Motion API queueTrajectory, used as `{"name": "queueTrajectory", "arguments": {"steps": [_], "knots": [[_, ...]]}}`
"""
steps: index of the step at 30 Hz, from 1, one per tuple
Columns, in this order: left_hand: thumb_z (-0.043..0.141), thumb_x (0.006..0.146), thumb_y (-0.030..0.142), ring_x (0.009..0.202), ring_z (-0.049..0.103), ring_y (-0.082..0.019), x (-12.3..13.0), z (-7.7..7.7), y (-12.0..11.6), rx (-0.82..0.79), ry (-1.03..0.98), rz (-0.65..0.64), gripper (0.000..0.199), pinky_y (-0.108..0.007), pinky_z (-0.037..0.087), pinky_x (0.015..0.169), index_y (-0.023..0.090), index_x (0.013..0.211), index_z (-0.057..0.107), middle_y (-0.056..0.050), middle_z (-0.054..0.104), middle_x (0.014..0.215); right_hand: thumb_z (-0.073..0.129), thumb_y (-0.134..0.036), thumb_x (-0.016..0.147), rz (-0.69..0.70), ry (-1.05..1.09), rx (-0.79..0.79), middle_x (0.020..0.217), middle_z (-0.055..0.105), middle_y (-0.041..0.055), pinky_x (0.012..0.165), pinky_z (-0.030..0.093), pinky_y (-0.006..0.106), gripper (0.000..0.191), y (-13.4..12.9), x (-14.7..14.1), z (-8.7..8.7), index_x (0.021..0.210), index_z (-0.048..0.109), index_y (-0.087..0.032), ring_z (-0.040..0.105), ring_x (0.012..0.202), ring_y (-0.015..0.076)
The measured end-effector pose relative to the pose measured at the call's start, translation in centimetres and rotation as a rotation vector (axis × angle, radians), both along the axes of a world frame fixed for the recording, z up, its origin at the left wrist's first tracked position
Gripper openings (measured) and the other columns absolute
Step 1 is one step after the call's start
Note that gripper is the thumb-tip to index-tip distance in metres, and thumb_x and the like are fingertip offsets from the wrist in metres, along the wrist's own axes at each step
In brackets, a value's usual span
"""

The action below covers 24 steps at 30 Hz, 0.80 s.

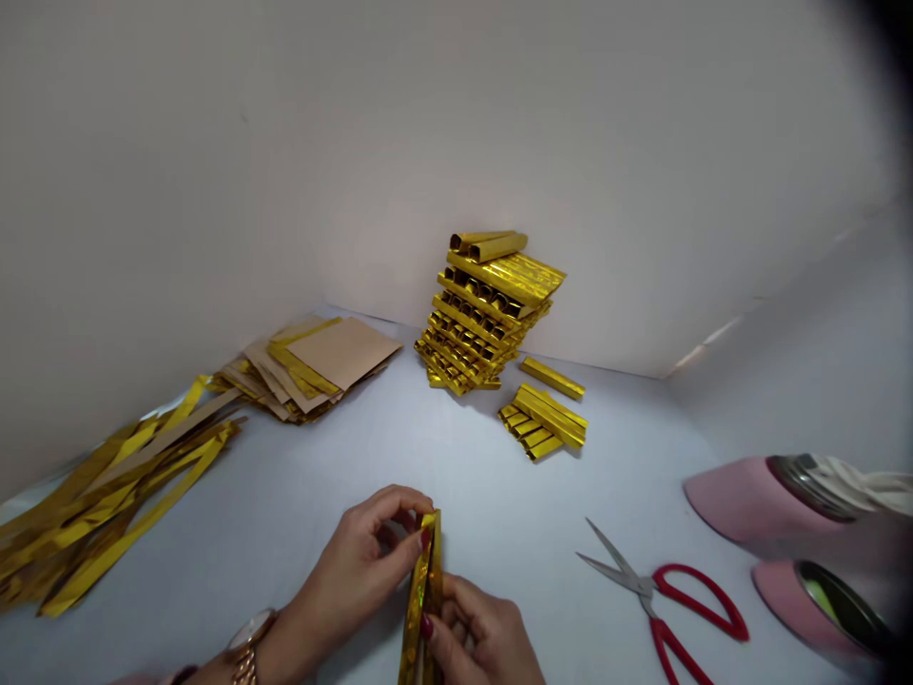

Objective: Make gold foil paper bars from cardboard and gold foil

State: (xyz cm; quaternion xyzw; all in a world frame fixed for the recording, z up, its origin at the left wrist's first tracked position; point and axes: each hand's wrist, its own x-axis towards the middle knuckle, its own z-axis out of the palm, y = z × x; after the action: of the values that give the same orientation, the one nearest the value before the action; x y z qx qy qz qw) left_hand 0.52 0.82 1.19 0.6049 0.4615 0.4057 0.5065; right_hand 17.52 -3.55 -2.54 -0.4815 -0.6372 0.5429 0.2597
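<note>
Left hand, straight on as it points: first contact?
The gold foil strip, which the left hand has in its grip. Just past it, probably the right hand, though depth is hard to judge.

A rose-gold link-band watch (246, 649) circles the left wrist (278, 639), and the fingernails (426, 626) wear dark red polish.

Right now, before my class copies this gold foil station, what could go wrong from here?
The leaning stack of folded foil tubes stands loose and tilted, so a bump might topple it. The open red-handled scissors lie with bare blades near the right hand, and could nick a careless reach. The gold foil strip pinched by the left hand looks thin, so it may crease if squeezed hard.
</note>
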Motion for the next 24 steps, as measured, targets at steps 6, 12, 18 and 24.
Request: {"name": "queueTrajectory", "arguments": {"steps": [6, 12, 18, 24], "knots": [[0.053, 0.084, 0.018, 0.073, 0.058, -0.016, 0.0, -0.2, 0.0, 0.046, 0.046, 0.011, 0.008, -0.028, 0.047, 0.065, 0.019, 0.088, 0.061, -0.004, 0.062, 0.089, 0.048, -0.049, 0.088, 0.01, 0.004, 0.009, 0.058, 0.046, -0.0022, 0.044, 0.031, 0.02, 0.039, 0.1, 0.0, 0.2, 0.096, 0.065, -0.015, 0.041, 0.047, 0.0092], [0.053, 0.084, 0.016, 0.074, 0.058, -0.016, 0.0, -0.4, 0.0, 0.07, 0.068, 0.007, 0.009, -0.027, 0.047, 0.064, 0.02, 0.087, 0.061, -0.003, 0.061, 0.091, 0.048, -0.048, 0.087, 0.008, 0.012, 0.012, 0.057, 0.043, -0.0029, 0.043, 0.028, 0.019, 0.038, -0.1, -0.1, -0.2, 0.093, 0.064, -0.014, 0.038, 0.047, 0.0088], [0.053, 0.081, 0.016, 0.072, 0.057, -0.016, 0.0, -0.2, 0.0, 0.049, 0.054, 0.032, 0.007, -0.026, 0.046, 0.063, 0.019, 0.079, 0.059, -0.003, 0.059, 0.086, 0.05, -0.042, 0.085, 0.019, -0.052, 0.055, 0.057, 0.043, -0.0035, 0.042, 0.029, 0.017, 0.031, -0.4, 0.0, -0.9, 0.094, 0.063, -0.016, 0.038, 0.045, 0.0081], [0.052, 0.077, 0.018, 0.07, 0.055, -0.017, 0.1, -0.5, 0.0, -0.024, 0.04, 0.076, 0.005, -0.028, 0.044, 0.061, 0.019, 0.074, 0.054, -0.003, 0.057, 0.08, 0.052, -0.037, 0.084, 0.037, -0.119, 0.141, 0.06, 0.049, -0.0024, 0.042, 0.029, 0.017, 0.025, -0.5, 0.0, -0.7, 0.093, 0.064, -0.017, 0.038, 0.045, 0.0077]]}}
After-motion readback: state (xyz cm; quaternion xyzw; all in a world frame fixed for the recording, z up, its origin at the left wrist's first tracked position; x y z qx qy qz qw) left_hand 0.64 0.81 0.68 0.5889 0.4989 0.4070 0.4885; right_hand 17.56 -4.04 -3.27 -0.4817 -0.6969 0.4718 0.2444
